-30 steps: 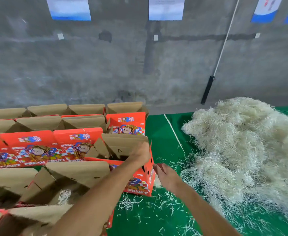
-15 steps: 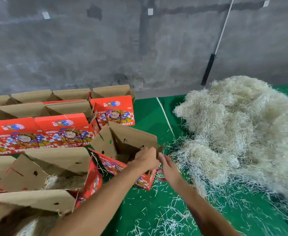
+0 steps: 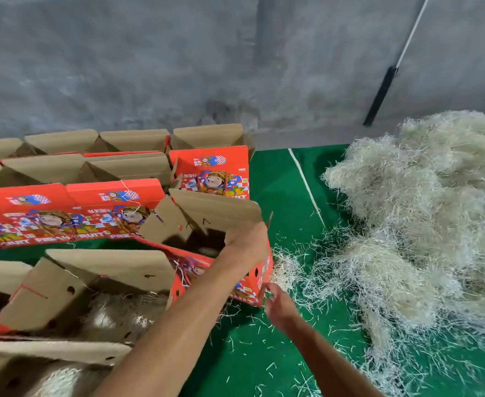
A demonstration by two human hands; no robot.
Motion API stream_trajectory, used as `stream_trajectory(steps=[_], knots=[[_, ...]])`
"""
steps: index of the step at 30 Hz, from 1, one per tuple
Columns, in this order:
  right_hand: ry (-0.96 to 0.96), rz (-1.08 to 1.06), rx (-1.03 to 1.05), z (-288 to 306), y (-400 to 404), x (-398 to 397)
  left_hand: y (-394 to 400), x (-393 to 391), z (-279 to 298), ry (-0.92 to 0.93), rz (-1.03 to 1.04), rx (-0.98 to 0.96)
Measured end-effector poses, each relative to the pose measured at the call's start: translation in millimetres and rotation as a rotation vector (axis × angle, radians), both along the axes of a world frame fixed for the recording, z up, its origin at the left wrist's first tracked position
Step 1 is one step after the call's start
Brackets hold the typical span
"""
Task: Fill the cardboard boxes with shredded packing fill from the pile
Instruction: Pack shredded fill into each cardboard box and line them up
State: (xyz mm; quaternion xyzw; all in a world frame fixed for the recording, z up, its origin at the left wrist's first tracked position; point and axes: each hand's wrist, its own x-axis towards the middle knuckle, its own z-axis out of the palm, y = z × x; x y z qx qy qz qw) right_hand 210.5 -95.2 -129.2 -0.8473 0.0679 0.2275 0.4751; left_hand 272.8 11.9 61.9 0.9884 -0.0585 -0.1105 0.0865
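A big pale pile of shredded packing fill (image 3: 424, 224) lies on the green mat at the right. An open red cardboard box (image 3: 252, 285) with brown flaps stands angled just left of the pile. Its inside is dark, with a little fill showing. My left hand (image 3: 247, 242) grips the box's right end at the top rim. My right hand (image 3: 278, 306) is lower, its fingers loosely extended and touching the box's bottom right corner. The nearer box (image 3: 63, 293) holds fill.
Rows of open red and brown boxes (image 3: 115, 196) fill the left side back to the grey wall. Loose shreds (image 3: 301, 270) are scattered on the green mat (image 3: 278, 179) between box and pile. A black-handled pole (image 3: 381, 96) leans on the wall.
My right hand has dropped from the box's top edge to its lower right corner. My left hand keeps its grip on the rim. The view has shifted.
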Motion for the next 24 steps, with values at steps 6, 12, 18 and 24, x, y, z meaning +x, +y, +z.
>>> stream_trajectory(steps=[6, 12, 18, 24], knots=[[0.374, -0.153, 0.385, -23, 7, 21, 22, 16, -28, -0.007, 0.102, -0.007], [0.391, -0.282, 0.527, -58, -3, 55, 28, 12, -44, -0.063, 0.108, 0.000], [0.061, -0.405, 0.473, -49, -65, 99, -24, 14, -39, 0.003, 0.095, -0.018], [-0.026, -0.330, 0.327, -42, -171, 90, -119, 5, -44, 0.070, 0.079, -0.082]])
